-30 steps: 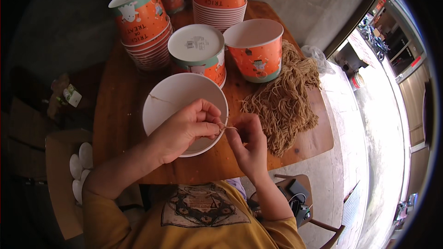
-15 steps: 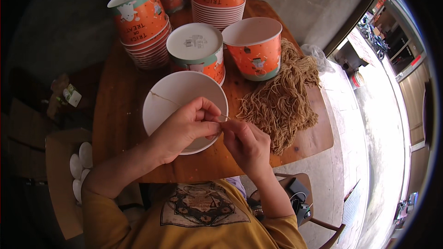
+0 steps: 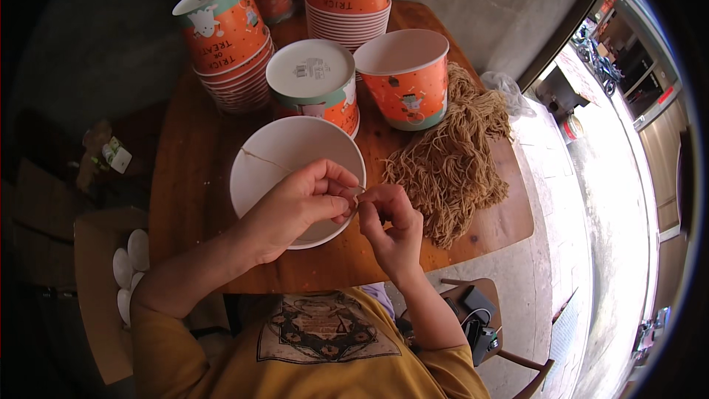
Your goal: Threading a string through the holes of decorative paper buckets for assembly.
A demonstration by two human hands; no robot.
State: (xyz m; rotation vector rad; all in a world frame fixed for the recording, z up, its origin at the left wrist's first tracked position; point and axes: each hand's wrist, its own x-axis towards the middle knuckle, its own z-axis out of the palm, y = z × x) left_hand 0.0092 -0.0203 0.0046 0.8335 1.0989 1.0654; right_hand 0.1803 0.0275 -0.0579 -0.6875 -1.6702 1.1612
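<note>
A paper bucket [image 3: 255, 177] stands mouth up before me, its white inside showing. My left hand [image 3: 306, 196] is over its right side, thumb and fingers closed on a thin tan string [image 3: 264, 159]. This string runs back from the hand across the bucket to its far left rim. At the bucket's right rim my right hand [image 3: 393, 229] pinches the string's other part, its fingertips almost touching the left ones. The exact spot where the string meets the rim is hidden by my fingers. To the right lies a loose heap of tan strings [image 3: 461, 170].
Behind stand an upside-down orange bucket [image 3: 310, 70], an upright orange bucket [image 3: 405, 85] and tall bucket stacks [image 3: 221, 37] on the wooden table [image 3: 192, 229]. A carton with white round pieces [image 3: 122, 266] sits lower left. A stool with dark devices [image 3: 476, 310] is lower right.
My right hand has shifted slightly left and its fingers have turned closer around the string at the rim. The left hand has hardly moved.
</note>
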